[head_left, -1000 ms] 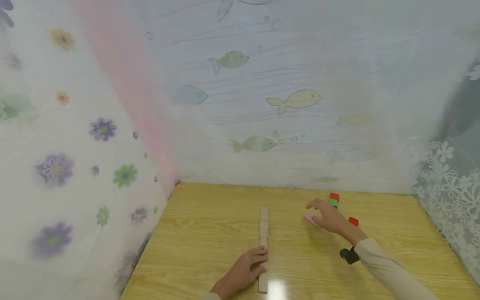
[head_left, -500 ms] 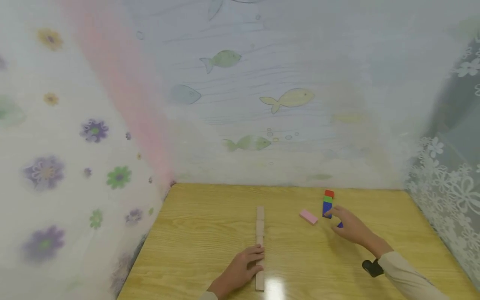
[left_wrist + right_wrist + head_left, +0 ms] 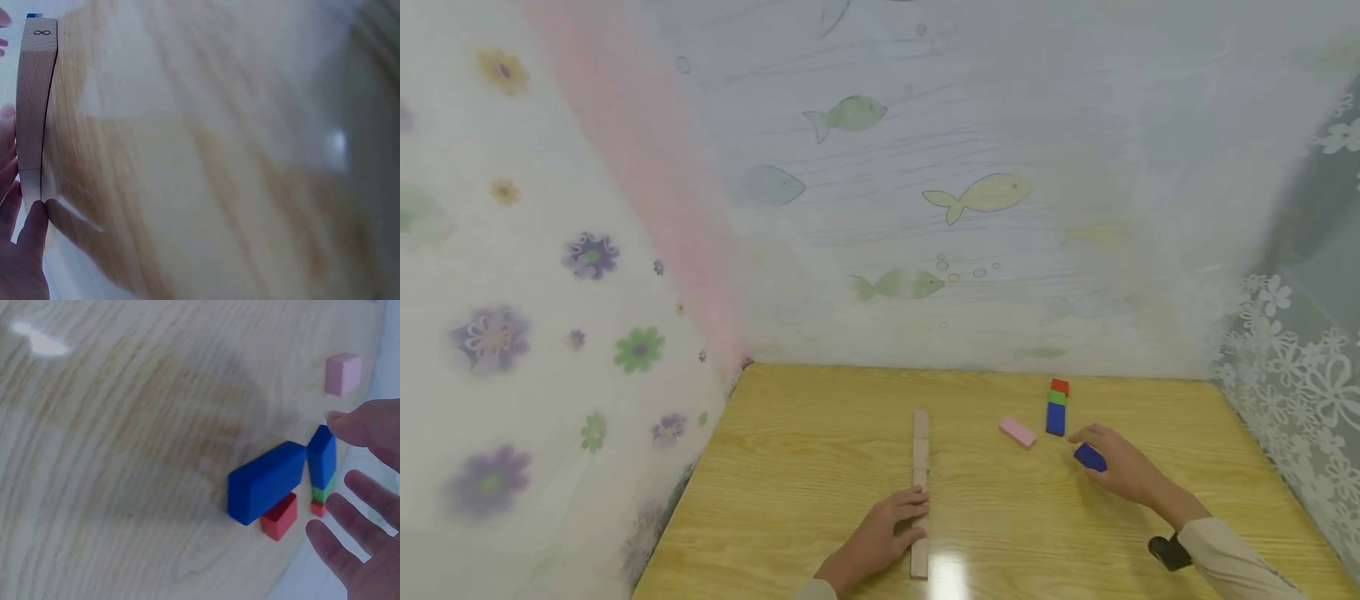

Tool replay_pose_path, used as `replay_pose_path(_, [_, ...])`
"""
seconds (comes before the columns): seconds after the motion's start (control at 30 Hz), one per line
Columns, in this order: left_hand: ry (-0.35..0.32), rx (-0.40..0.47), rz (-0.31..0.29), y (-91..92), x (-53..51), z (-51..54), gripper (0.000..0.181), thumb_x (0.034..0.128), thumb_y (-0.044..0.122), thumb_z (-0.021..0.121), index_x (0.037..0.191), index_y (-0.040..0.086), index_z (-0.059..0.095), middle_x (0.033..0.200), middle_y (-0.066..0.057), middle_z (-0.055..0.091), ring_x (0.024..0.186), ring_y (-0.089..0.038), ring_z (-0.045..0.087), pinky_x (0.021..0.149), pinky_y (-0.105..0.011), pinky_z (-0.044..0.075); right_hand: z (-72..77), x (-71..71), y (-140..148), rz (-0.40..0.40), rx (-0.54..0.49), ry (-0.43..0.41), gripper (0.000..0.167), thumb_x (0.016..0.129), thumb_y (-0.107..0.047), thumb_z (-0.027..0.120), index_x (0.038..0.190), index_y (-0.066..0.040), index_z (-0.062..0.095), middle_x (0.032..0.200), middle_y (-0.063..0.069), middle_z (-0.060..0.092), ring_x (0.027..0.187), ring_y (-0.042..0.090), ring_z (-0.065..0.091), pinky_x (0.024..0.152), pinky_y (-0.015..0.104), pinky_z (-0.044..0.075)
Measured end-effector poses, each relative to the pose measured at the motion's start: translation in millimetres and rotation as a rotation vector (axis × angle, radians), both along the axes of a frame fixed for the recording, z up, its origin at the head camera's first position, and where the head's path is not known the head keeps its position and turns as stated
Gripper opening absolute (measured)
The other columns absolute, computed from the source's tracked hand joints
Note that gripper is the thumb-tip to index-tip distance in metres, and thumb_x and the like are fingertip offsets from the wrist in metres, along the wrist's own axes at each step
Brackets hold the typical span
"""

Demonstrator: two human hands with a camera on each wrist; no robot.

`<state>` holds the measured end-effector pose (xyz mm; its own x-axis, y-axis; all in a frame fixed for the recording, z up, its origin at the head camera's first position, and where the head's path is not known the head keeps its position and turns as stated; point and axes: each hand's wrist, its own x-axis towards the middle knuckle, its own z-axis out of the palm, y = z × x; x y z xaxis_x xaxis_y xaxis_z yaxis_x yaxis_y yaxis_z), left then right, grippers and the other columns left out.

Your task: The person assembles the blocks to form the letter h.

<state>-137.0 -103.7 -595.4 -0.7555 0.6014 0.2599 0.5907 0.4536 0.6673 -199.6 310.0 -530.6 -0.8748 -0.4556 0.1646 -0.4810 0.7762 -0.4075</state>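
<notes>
In the head view a straight row of plain wooden blocks [image 3: 921, 442] runs away from the near side. My left hand [image 3: 880, 533] touches its nearer part with relaxed fingers and thumb; the left wrist view shows them along the row [image 3: 32, 106]. Around a loose blue block [image 3: 1090, 457] stand the spread fingers of my right hand [image 3: 1120, 468]. The right wrist view shows that hand [image 3: 369, 519] holding nothing, with the loose blue block [image 3: 269, 481] beside a red one [image 3: 280, 515]. This red block is hidden in the head view.
A blue block [image 3: 1056, 419], a green one [image 3: 1057, 397] and a red one [image 3: 1060, 386] form a line at the back right of the wooden table [image 3: 790, 467]. To its left lies a pink block [image 3: 1018, 432]. Patterned curtains stand behind and beside the table.
My right hand has moved right and nearer, from over the pink block to the loose blue block. The pink block and the coloured line are uncovered. My left hand has stayed at the wooden row.
</notes>
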Motion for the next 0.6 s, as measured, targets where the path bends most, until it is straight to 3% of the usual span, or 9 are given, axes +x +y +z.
replay_pose_path(0.27, [-0.006,-0.002,0.001,-0.3,-0.3,-1.6,0.035,0.0918,0.018,0.063,0.122,0.000,0.061,0.135,-0.009,0.052,0.131,-0.025,0.042,0.106,-0.038,0.038,-15.6,3.5,10,-0.019,0.043,-0.029,0.042,0.071,0.010,0.067,0.112,0.000,0.063,0.114,0.025,0.056,0.105,0.048,0.052,0.082,0.060,0.049])
replay_pose_path(0.43, [-0.010,-0.004,0.002,-0.2,0.1,-2.1,0.035,0.0919,0.018,0.063,0.123,0.001,0.061,0.135,-0.008,0.052,0.131,-0.025,0.042,0.106,-0.038,0.038,-24.3,3.3,17,0.015,0.058,-0.024,0.058,0.060,0.024,0.055,0.113,0.001,0.062,0.116,0.026,0.055,0.107,0.049,0.051,0.079,0.057,0.050])
replay_pose_path(0.6, [-0.010,-0.003,0.000,0.0,0.0,-2.4,0.035,0.0920,0.018,0.063,0.123,0.000,0.061,0.136,-0.008,0.052,0.131,-0.025,0.042,0.106,-0.038,0.038,-25.6,4.1,18,0.015,0.108,-0.045,0.069,0.057,0.026,0.049,0.122,0.004,0.057,0.126,0.029,0.048,0.113,0.051,0.047,0.077,0.051,0.052])
